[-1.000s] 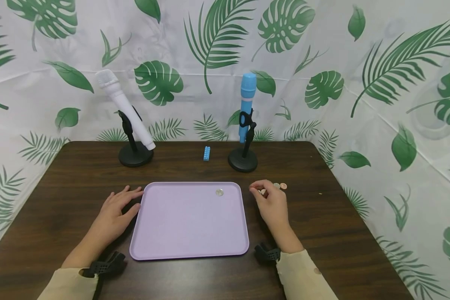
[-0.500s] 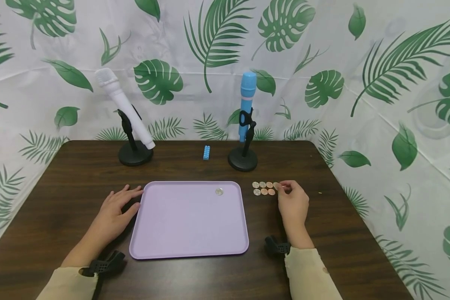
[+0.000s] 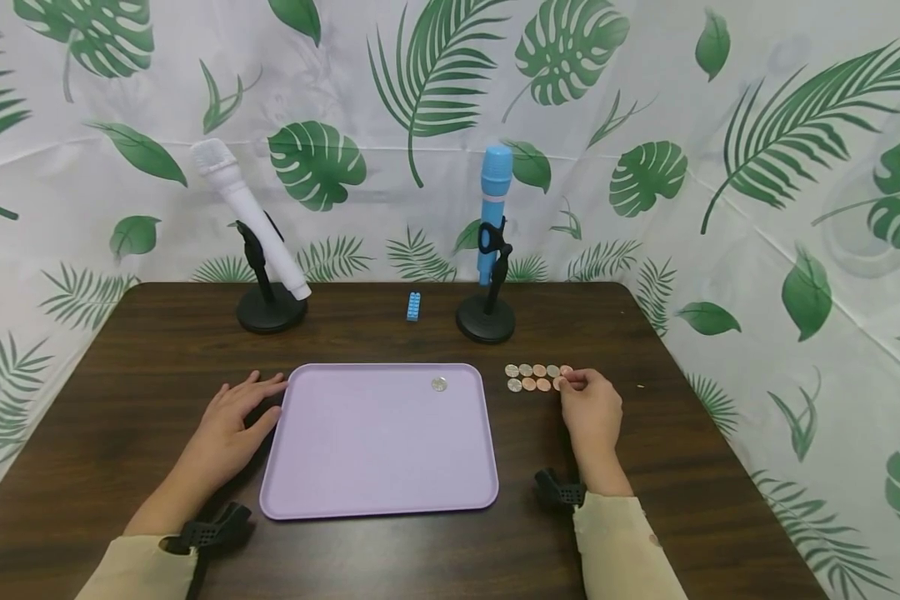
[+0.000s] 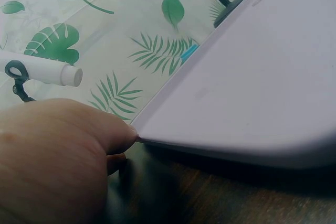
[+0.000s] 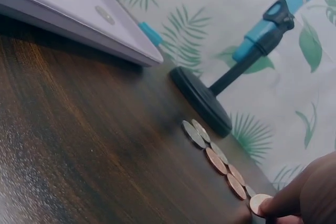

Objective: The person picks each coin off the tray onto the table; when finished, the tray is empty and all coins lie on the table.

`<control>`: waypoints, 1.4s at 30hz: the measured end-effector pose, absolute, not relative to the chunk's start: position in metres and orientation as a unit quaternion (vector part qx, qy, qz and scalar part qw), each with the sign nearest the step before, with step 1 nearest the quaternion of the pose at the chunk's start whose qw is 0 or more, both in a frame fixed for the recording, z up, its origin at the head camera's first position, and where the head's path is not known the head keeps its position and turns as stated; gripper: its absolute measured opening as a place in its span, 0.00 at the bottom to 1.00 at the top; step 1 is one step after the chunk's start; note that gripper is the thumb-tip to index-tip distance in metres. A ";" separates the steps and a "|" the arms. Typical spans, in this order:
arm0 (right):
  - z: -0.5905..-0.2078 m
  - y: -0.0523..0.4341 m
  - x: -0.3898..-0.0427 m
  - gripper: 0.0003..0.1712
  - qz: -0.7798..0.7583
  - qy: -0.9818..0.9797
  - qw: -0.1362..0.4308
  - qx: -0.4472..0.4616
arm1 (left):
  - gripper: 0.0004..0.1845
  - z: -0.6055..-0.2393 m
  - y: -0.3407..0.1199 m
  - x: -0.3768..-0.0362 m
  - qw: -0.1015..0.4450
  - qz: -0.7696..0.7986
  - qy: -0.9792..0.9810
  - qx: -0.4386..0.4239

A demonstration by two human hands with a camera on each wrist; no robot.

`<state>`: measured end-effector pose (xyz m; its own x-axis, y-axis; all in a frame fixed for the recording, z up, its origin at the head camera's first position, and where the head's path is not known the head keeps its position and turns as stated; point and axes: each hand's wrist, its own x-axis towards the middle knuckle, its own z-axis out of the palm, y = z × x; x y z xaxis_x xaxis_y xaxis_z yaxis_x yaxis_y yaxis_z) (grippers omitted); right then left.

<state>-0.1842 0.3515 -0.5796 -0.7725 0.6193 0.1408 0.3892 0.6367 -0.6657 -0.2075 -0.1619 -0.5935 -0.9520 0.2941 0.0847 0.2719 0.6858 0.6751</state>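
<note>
Two short rows of coins (image 3: 528,384) lie on the dark wooden table, right of a lilac tray (image 3: 378,442). My right hand (image 3: 592,408) is at their right end and pinches a copper-coloured coin (image 5: 259,203), which looks slightly tilted in the right wrist view. The fingers partly cover that coin. A single silver coin (image 3: 438,384) lies inside the tray near its far right corner. My left hand (image 3: 228,425) rests on the table with fingers spread, fingertips touching the tray's left rim.
Behind the tray stand a white toy microphone (image 3: 247,212) and a blue toy microphone (image 3: 492,208), each on a black stand. Between them lies a small blue building brick (image 3: 413,307). A leaf-patterned cloth (image 3: 420,83) hangs behind the table.
My right hand has moved from the left end of the coins to the right end, then slightly nearer me to the front row. The left hand and tray have stayed put.
</note>
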 end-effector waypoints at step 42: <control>-0.587 0.281 -0.183 0.23 0.484 -0.870 0.002 0.093 | 0.27 -0.592 -0.164 -0.207 0.021 0.362 0.919 0.153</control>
<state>-0.1830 0.2814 -0.5872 -0.9828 -0.1600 0.0926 -0.1632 0.5151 -0.8414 -0.2066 -0.1635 -0.5920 -0.9523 0.2965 0.0721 0.2661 0.6911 0.6720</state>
